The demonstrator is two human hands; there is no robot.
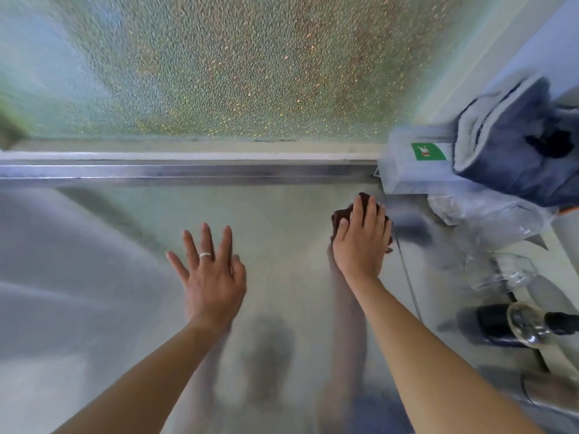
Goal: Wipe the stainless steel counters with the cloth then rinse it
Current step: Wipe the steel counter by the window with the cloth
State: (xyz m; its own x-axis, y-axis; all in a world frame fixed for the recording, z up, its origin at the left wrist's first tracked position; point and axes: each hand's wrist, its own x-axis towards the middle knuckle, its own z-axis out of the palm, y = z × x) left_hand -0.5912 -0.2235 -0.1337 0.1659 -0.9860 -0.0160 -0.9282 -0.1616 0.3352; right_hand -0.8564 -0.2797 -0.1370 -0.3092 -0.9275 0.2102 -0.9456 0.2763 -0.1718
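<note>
Wiping underway: right hand [360, 242] pressed flat, fingers together, on brown cloth [340, 217] near counter [282, 214] rear corner; left hand [210, 270] spread, empty; rinse outstanding.

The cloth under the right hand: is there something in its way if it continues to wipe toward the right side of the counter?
Yes. The right hand presses the dark cloth flat on the counter. Close to its right lie crumpled clear plastic and a pale box, with glassware nearer the person.

Cloth [340, 219] on stainless steel worktop [282, 220].
Dark brown, crumpled, lying flat near the worktop's rear upstand, mostly covered.
</note>
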